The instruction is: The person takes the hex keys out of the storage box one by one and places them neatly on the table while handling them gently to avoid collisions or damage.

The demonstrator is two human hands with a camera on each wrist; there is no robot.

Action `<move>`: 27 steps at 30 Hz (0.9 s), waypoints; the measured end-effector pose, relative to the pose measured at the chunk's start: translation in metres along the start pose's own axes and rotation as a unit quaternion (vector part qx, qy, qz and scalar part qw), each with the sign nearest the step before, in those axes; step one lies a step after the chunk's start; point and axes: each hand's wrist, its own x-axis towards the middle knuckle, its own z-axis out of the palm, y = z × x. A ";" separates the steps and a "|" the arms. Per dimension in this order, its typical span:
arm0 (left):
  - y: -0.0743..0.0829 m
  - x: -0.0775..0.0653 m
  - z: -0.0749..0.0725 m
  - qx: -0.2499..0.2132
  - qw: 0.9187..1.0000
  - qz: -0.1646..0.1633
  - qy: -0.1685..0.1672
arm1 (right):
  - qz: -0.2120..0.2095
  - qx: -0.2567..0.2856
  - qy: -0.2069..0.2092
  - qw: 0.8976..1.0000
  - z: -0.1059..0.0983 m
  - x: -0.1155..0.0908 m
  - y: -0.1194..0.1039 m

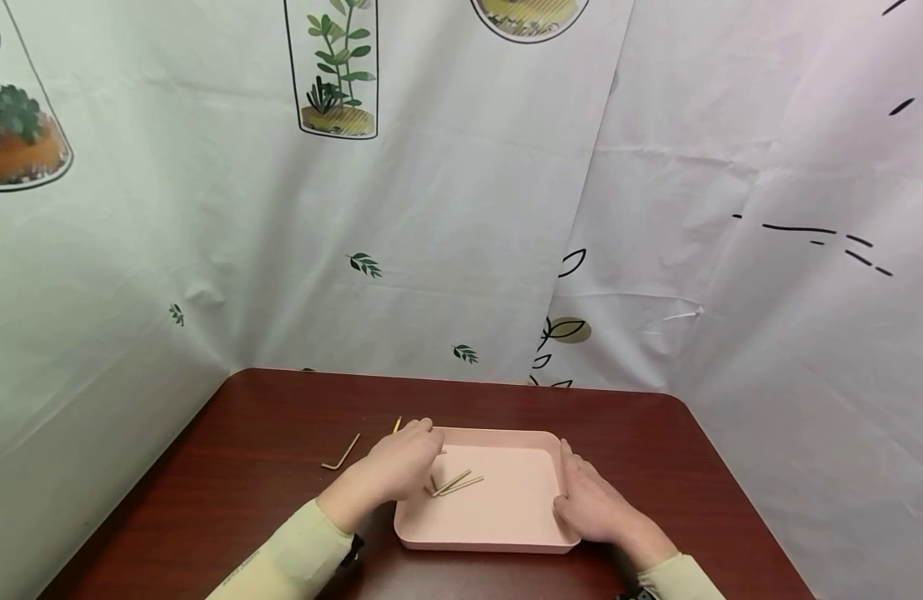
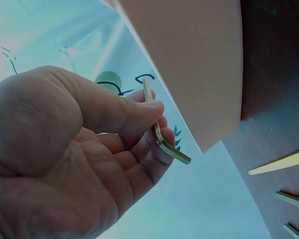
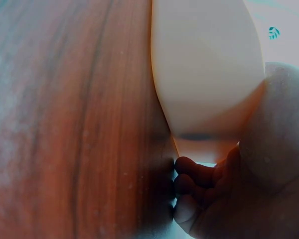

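My left hand (image 1: 401,458) is over the left rim of a pink tray (image 1: 506,517). In the left wrist view its thumb and fingers pinch a small L-shaped hex key (image 2: 162,139), brass-coloured, beside the tray's outer wall. Several similar hex keys (image 1: 457,485) lie inside the tray at its left, partly hidden by that hand in the head view. My right hand (image 1: 592,500) grips the tray's right side, with the thumb at the rim and the fingers along the outside wall. The right wrist view shows the fingertips low, close to the tabletop.
Left of the tray, another hex key (image 1: 343,454) lies on the dark red wooden table (image 1: 266,467). A yellow pointed piece (image 1: 397,425) sits behind the left hand. White printed sheets (image 1: 431,208) hang behind the table and at both sides.
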 end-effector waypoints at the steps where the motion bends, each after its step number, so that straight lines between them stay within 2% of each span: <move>1: -0.001 0.000 0.000 0.000 1.000 -0.001 0.000 | 0.000 0.000 0.000 1.000 0.000 0.000 0.000; 11: -0.014 -0.002 -0.003 -0.014 1.000 0.005 0.017 | -0.001 0.000 0.001 1.000 0.000 -0.001 0.000; 20: -0.027 -0.001 -0.004 -0.007 1.000 -0.014 0.004 | -0.004 -0.002 0.004 1.000 0.001 -0.001 0.001; 27: -0.040 -0.004 -0.002 -0.015 1.000 -0.024 0.007 | -0.005 -0.003 0.002 1.000 0.001 0.000 0.001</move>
